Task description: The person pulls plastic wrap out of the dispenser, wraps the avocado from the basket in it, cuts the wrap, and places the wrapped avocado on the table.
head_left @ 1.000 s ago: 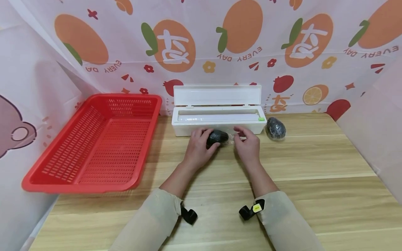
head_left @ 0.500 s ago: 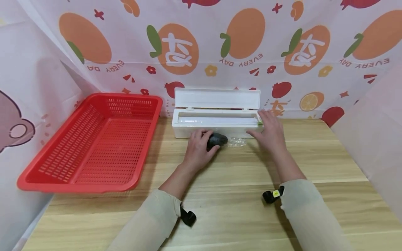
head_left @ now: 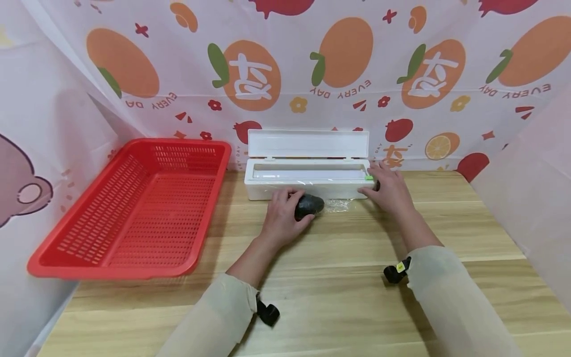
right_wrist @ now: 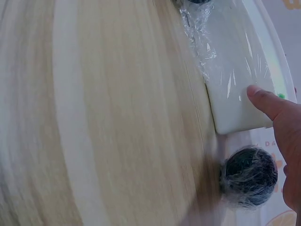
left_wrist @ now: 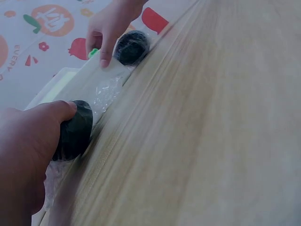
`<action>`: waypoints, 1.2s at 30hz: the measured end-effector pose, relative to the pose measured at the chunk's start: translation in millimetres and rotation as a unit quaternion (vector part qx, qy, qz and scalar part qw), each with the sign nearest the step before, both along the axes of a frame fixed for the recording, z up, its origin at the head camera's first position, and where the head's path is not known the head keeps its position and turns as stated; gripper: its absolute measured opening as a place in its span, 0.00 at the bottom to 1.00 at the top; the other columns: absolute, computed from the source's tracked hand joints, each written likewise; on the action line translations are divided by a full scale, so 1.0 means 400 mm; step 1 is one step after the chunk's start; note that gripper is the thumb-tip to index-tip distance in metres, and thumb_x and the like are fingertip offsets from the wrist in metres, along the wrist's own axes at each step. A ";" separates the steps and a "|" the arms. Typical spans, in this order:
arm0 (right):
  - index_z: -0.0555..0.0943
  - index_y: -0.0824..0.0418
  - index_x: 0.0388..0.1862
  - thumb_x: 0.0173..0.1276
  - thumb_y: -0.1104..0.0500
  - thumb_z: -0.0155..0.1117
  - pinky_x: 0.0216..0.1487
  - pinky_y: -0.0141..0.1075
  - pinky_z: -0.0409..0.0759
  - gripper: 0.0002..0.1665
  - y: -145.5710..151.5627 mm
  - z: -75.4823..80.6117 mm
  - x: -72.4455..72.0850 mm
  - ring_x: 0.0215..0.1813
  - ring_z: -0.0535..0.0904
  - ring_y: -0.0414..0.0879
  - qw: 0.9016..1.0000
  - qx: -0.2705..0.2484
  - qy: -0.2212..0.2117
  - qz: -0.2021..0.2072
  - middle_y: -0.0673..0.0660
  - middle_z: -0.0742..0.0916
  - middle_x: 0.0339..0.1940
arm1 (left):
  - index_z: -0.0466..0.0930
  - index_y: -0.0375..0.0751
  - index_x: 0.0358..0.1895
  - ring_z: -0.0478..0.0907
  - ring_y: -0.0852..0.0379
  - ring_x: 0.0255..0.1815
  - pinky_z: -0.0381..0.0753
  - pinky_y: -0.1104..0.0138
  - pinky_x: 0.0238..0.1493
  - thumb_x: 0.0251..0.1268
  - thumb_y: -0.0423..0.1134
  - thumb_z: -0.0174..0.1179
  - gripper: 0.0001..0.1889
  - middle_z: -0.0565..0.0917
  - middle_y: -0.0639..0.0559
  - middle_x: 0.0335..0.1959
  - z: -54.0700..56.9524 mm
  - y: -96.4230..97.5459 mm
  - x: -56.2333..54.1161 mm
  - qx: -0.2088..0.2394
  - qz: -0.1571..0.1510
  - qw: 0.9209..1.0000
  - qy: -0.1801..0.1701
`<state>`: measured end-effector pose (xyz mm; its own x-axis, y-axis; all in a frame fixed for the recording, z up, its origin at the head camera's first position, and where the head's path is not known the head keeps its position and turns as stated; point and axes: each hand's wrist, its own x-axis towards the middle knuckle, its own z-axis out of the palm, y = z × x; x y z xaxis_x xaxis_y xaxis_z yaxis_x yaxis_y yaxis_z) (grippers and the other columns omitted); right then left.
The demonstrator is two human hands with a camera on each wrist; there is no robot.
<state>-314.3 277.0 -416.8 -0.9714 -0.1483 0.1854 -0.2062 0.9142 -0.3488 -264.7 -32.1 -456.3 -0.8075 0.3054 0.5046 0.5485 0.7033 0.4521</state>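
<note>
My left hand (head_left: 282,218) grips a dark avocado (head_left: 309,207) on the table, against the front of a white cling film dispenser (head_left: 267,192). Clear cling film (head_left: 339,205) runs from beside the avocado over the dispenser's front. At the dispenser's right end, my right hand (head_left: 390,191) holds the corner, its thumb pressed on the front wall and its fingers up by the green slide cutter (head_left: 369,177). A second avocado (right_wrist: 249,176), wrapped in film, lies just past that end; in the head view my right hand mostly hides it.
A red plastic basket (head_left: 196,243) with perforated sides stands on the left of the wooden table (head_left: 330,307). The dispenser's lid (head_left: 308,144) is raised at the back, before a fruit-print curtain (head_left: 299,64).
My right hand has left the film beside the avocado and moved right to the dispenser's end, now covering most of the wrapped avocado there. My left hand keeps its grip in nearly the same place.
</note>
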 end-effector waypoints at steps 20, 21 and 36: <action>0.59 0.56 0.78 0.60 0.30 0.65 0.75 0.61 0.53 0.56 0.011 0.009 -0.003 0.81 0.49 0.58 0.999 -0.014 -0.046 0.023 0.58 0.60 0.80 | 0.77 0.42 0.60 0.67 0.44 0.58 0.69 0.51 0.56 0.53 0.50 0.72 0.31 0.72 0.45 0.59 0.004 0.003 0.005 0.000 0.005 1.000 0.009; 0.58 0.56 0.79 0.59 0.29 0.65 0.75 0.61 0.53 0.58 0.010 0.008 -0.004 0.81 0.49 0.58 0.998 -0.018 -0.048 0.020 0.58 0.59 0.80 | 0.77 0.42 0.60 0.67 0.44 0.58 0.69 0.51 0.56 0.53 0.50 0.72 0.31 0.72 0.45 0.59 0.004 0.003 0.005 0.000 0.005 1.000 0.010; 0.61 0.59 0.77 0.60 0.32 0.66 0.75 0.60 0.53 0.54 0.005 -0.008 -0.015 0.81 0.50 0.57 1.000 -0.008 -0.027 0.006 0.57 0.60 0.80 | 0.77 0.41 0.60 0.66 0.45 0.61 0.66 0.51 0.60 0.56 0.53 0.69 0.30 0.71 0.46 0.59 0.006 0.003 0.005 0.002 0.006 1.000 0.013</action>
<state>-320.3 279.0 -419.9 -0.9781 -0.1579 0.1355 -0.1981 0.9061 -0.3739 -262.8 -31.0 -454.0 -0.7972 0.2949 0.5267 0.5525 0.7081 0.4398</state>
